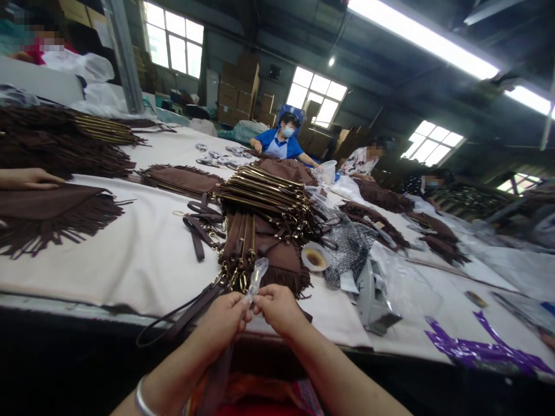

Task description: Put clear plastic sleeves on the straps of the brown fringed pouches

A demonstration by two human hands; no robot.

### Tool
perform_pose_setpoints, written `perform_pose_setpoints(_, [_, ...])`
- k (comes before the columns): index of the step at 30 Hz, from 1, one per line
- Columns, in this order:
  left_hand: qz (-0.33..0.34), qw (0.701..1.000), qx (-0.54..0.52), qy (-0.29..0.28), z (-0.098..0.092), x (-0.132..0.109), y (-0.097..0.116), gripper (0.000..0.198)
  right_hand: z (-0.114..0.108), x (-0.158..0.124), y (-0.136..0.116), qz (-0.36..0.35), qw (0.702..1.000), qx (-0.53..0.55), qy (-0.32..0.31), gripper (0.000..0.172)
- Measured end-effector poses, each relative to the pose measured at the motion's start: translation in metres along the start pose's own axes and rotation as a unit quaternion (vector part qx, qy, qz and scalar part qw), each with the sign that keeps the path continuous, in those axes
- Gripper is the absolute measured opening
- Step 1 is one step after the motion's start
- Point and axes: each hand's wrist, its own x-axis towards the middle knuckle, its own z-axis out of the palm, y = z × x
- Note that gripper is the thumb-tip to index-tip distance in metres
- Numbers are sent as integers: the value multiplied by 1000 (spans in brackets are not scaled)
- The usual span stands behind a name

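Left hand and right hand close together, fingertips pinching clear, crinkled plastic wrap over near edge of white cloth-covered table, two-handed grip probably for fine control; just beside, smooth dark-brown straps, shiny gold metal clasps; beyond, flat brown gold-zipped pouches, stacked, seemingly saving space

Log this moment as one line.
left hand: pinching clear plastic wrap; right hand: pinching same wrap; beyond: brown fringed bags; beside bags: white bowl

Left hand and right hand pinching clear plastic, brown bags beyond
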Motion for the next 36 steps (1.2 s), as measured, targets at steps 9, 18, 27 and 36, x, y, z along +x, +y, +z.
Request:
perform_pose_setpoints(9, [-206, 813, -531, -124, 0, -4, 1, 27, 5, 6, 13, -108, 988, 106, -40, 29])
perform_pose_setpoints(18, [-164, 714, -619, -284, 22, -10, 0, 30, 19, 16, 33, 2, 936, 337, -101, 53])
perform_pose_setpoints(27, [-120, 884, -414, -184, 24, -3, -18, 40, 13, 8, 32, 7, 911, 393, -120, 46])
perform_pose_setpoints(36, [161, 970, 165, 74, 22, -20, -19, 27, 32, 4, 9, -8, 977, 212, -9, 44])
